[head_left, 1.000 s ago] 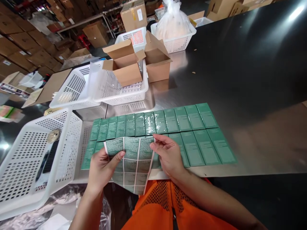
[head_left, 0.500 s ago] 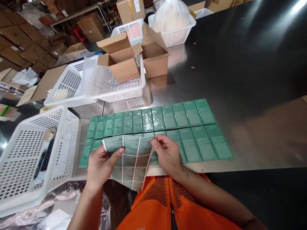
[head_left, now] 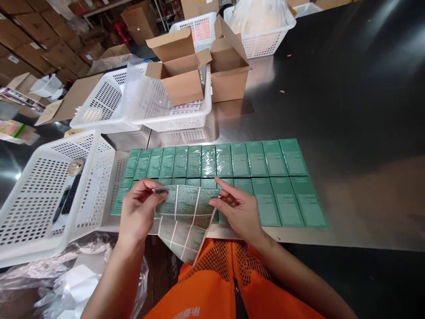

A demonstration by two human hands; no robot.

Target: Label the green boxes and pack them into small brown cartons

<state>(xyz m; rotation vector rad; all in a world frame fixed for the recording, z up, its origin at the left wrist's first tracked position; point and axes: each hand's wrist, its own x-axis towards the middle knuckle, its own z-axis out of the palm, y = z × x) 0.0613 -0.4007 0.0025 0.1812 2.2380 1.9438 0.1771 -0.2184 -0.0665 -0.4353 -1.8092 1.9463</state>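
Our left hand pinches the sheet by its upper left corner, thumb against fingers. Our right hand is at the other upper corner, thumb and forefinger parted; we cannot tell whether it grips. The sheet is over the near row of boxes on the tabletop, its lower end past the edge.

Glare on dark tabletop, upper right; glints on green boxes; far cartons dim, soft; edges stretched
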